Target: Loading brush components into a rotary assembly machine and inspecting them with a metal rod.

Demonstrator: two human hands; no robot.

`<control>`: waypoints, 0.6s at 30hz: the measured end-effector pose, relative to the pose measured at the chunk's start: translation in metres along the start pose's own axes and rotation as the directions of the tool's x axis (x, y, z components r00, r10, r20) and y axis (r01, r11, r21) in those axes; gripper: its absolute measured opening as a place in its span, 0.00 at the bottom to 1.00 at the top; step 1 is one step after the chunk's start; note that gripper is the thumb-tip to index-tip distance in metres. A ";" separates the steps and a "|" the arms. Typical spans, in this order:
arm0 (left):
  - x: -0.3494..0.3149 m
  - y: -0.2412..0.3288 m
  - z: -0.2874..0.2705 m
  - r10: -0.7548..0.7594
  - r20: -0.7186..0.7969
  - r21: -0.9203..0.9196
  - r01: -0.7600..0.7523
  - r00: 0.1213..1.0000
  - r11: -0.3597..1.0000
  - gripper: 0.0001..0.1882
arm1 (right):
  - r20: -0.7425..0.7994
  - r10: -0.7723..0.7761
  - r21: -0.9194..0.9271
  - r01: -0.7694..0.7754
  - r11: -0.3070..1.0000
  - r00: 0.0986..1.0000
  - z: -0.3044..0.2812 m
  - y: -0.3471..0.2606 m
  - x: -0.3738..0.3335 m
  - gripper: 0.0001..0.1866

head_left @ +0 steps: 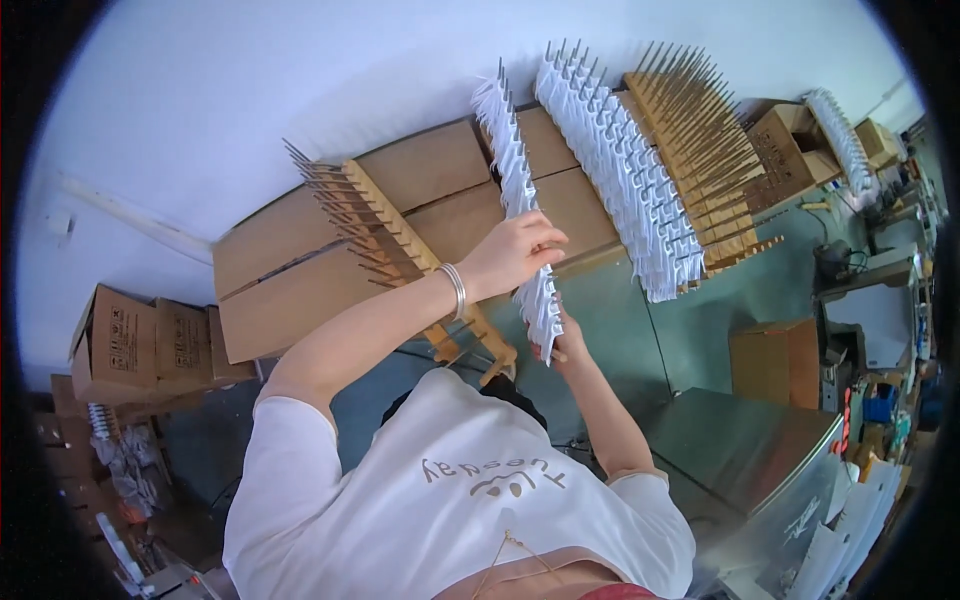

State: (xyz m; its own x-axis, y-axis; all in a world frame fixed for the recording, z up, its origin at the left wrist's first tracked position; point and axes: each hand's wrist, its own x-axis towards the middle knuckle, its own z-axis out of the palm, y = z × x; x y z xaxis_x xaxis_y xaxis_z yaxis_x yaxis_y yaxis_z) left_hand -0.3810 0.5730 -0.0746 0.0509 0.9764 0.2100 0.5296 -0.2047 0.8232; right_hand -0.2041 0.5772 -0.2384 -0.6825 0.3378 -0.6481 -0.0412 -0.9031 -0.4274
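A long narrow wooden rack strip with metal pegs, covered in white strand-like pieces [515,165], stands tilted in front of me. My right hand [567,338] is wrapped round its near, lower end. Midway along the strip, my left hand [518,254] lies against the pegs with bent fingers closed together; whatever is between the fingertips is too small to make out. To the left, a wooden peg rack [390,220] with bare metal pins leans on cardboard boxes. Right of the strip, several rows of pegs carry the same white pieces [620,175].
Closed cardboard boxes [425,168] form a surface along the wall. A wide rack of bare pins [700,140] stands at the far right of it. An open carton [775,360] and a metal-topped cabinet [740,440] are on my right. More cartons [150,345] stand at left.
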 end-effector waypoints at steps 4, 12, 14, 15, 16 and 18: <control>-0.020 0.011 -0.009 0.099 -0.086 0.043 -0.095 0.991 0.994 0.15 | -0.145 -0.169 -0.060 0.162 0.985 0.975 -0.002 -0.005 0.000 0.25; -0.117 0.010 -0.070 -0.161 0.517 0.520 -0.160 0.840 0.839 0.30 | -0.260 -0.353 0.074 0.383 0.921 0.899 0.001 0.016 -0.046 0.17; -0.126 0.008 -0.045 -0.228 0.666 0.605 -0.335 0.711 0.723 0.37 | -0.321 -0.318 0.152 0.380 0.913 0.892 0.006 0.033 -0.062 0.15; -0.128 0.005 -0.031 -0.292 0.688 0.689 -0.471 0.665 0.551 0.37 | -0.335 -0.371 0.123 0.430 0.894 0.866 0.009 0.044 -0.071 0.15; -0.128 -0.001 -0.014 -0.377 0.688 0.726 -0.593 0.620 0.349 0.38 | -0.295 -0.470 0.047 0.504 0.862 0.832 0.010 0.055 -0.079 0.15; -0.120 -0.012 0.028 -0.632 0.595 0.709 -0.695 0.496 0.122 0.34 | -0.345 -0.468 0.067 0.519 0.852 0.813 0.014 0.085 -0.102 0.16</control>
State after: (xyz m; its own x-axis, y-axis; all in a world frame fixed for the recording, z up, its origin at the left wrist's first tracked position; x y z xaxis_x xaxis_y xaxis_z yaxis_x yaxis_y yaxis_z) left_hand -0.3698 0.4600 -0.1249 0.1944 0.6550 -0.7302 0.6294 -0.6542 -0.4193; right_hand -0.1478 0.4619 -0.1996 -0.2837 0.7891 -0.5448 -0.4377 -0.6121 -0.6586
